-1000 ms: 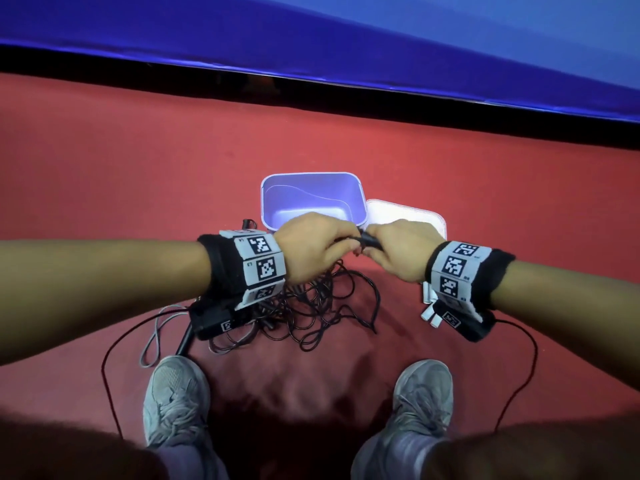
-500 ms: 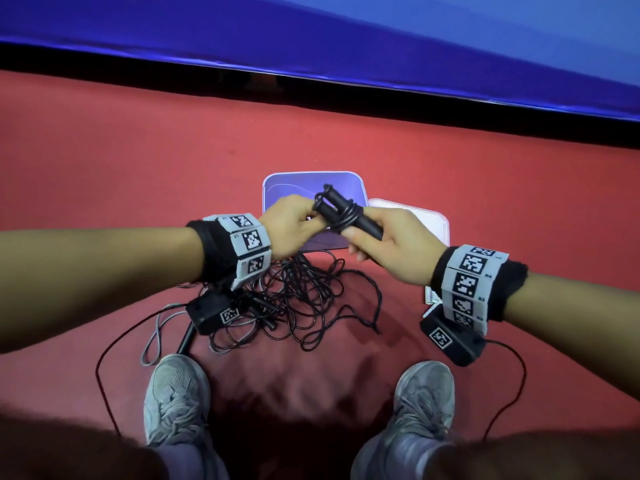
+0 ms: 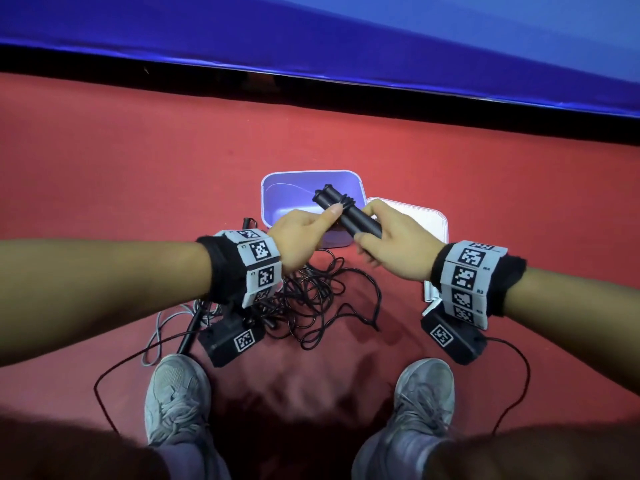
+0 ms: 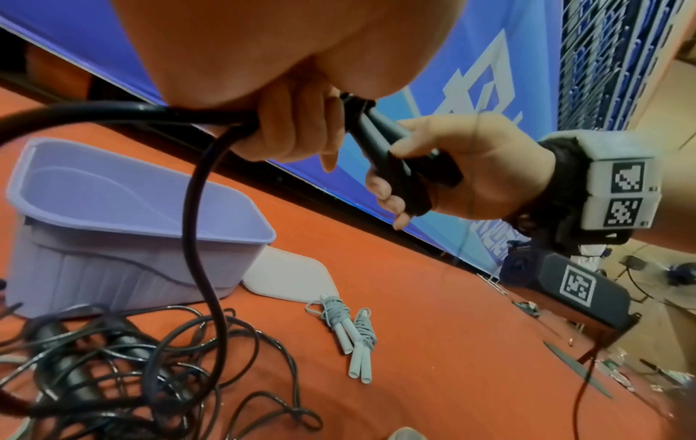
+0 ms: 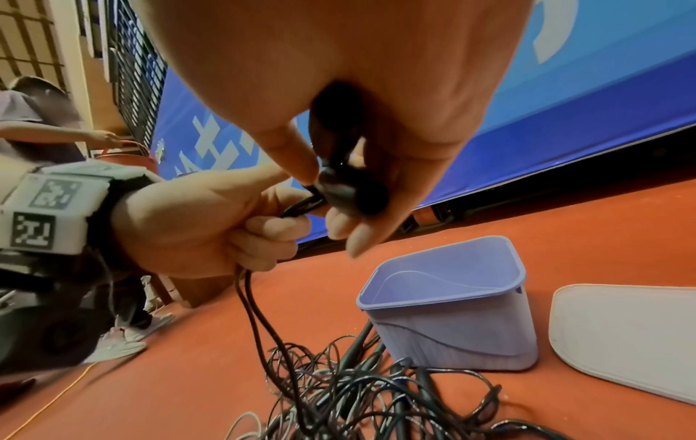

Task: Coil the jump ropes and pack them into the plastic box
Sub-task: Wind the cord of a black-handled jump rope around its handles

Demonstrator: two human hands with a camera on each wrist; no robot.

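Note:
My right hand [image 3: 391,237] grips two black jump-rope handles [image 3: 346,211] held side by side, raised over the lilac plastic box [image 3: 277,188]. My left hand [image 3: 304,233] holds the black rope cord [image 4: 196,208] against the handles, thumb on top; the cord hangs from the fist to the floor. In the right wrist view the handle ends [image 5: 350,190] sit between my fingers, and the box [image 5: 452,327] stands with nothing in it. A tangle of black ropes [image 3: 311,299] lies on the red floor below my hands.
A white lid [image 3: 433,220] lies right of the box. A grey coiled rope [image 4: 350,327] lies beside it. A loose grey rope [image 3: 162,327] and a black handle [image 3: 190,330] lie left. My shoes [image 3: 176,393] are near. A blue barrier [image 3: 346,46] runs along the far side.
Both hands rose from the floor with the black handles. The handles now point up and away over the box, and my left thumb has shifted onto them.

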